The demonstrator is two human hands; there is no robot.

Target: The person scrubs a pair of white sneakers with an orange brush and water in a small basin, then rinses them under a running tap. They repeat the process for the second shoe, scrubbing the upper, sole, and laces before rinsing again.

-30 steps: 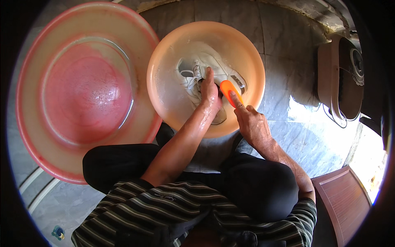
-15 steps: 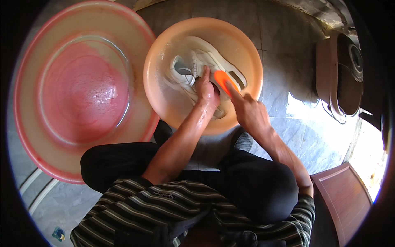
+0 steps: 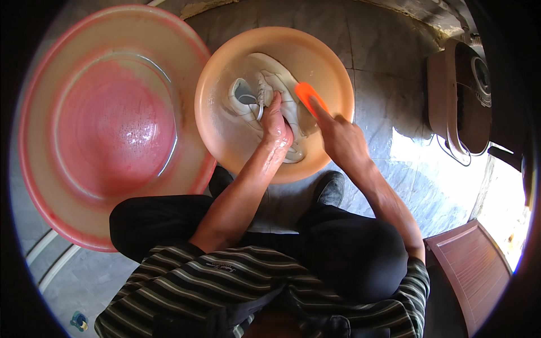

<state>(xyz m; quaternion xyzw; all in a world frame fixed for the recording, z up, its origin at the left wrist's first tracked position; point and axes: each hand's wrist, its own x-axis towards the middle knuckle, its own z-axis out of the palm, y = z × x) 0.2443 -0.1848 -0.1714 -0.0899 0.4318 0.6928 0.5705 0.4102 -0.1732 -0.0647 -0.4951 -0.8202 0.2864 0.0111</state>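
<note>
left hand (image 3: 275, 125) clamped down on a white sneaker (image 3: 269, 101) lying in the orange basin (image 3: 225, 62) of soapy water, fingers closed over the lace area. right hand (image 3: 337, 134) closed round an orange scrub brush (image 3: 309, 96), brush head against the shoe's side (bristles hidden). big pink basin (image 3: 51, 186) with water just beside, on the left.

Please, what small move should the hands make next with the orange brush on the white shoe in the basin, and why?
Probably draw the orange brush along the upper of the white shoe. The left hand presses the shoe down in the orange basin, and the right hand holds the brush at the shoe's side, so a stroke looks ready.
</note>
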